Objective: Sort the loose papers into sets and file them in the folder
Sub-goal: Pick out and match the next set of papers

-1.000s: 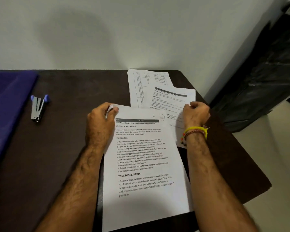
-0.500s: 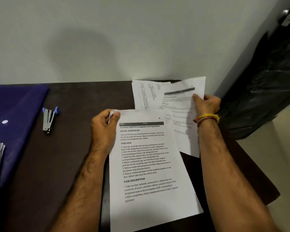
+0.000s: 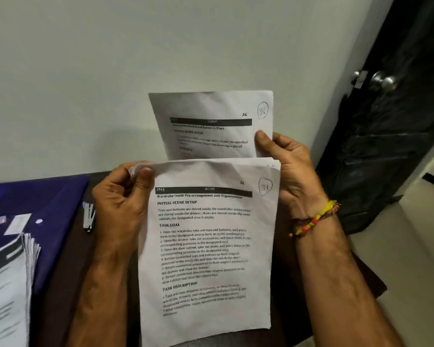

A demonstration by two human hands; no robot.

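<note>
Both hands have come up off the bench since the earlier frames, and the sheets that lay flat now stand lifted in front of the wall. My left hand (image 3: 122, 196) pinches the top left corner of the front sheet (image 3: 205, 246), thumb and fingers (image 3: 145, 174) closed on the curled edge; it reads "Wardrobe Outfit Pre-arrangement and Organization" with a circled mark at top right. My right hand (image 3: 289, 169) grips the right edge of the set, thumb pressed on the rear sheet (image 3: 210, 126), which sticks up above the front one and carries a circled handwritten mark in its top right corner. More page edges show stacked at the right, between the two sheets. Blue folder (image 3: 35, 196) lies open on the dark bench (image 3: 68, 259) at far left, with a thick paper stack (image 3: 8, 284) resting on it. Stapler (image 3: 88, 216) sits on the bench just beside my left hand, partly hidden. Bead bracelet (image 3: 316, 219) on my right wrist. Black door (image 3: 386, 121) with a metal knob at right.
</note>
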